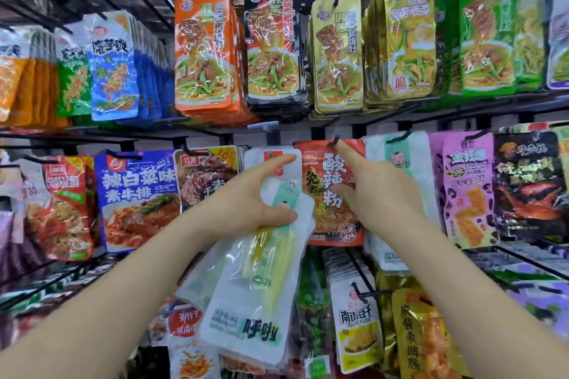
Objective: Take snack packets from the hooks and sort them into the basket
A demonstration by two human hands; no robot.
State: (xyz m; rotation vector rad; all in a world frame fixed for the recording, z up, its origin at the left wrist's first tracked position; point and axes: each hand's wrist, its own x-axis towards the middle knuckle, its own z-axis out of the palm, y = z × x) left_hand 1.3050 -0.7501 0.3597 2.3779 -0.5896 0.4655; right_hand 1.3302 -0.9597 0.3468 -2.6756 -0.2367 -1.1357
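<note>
My left hand (pixel 258 197) grips the top of a white snack packet (pixel 255 286) with green and yellow print, and at least one more white packet hangs behind it. My right hand (pixel 378 191) reaches up to a red packet (pixel 323 191) that hangs on a black hook (pixel 334 141) in the middle row. Its forefinger points at the hook tip and its thumb lies on the packet's face. No basket is in view.
Rows of snack packets hang on black wire hooks all around: orange (pixel 201 49), black (pixel 272 43) and gold (pixel 337 55) above, blue (pixel 137 200) and pink (pixel 468 191) in the middle row, white (pixel 357 326) and yellow (pixel 425 338) below. Hook tips jut towards me.
</note>
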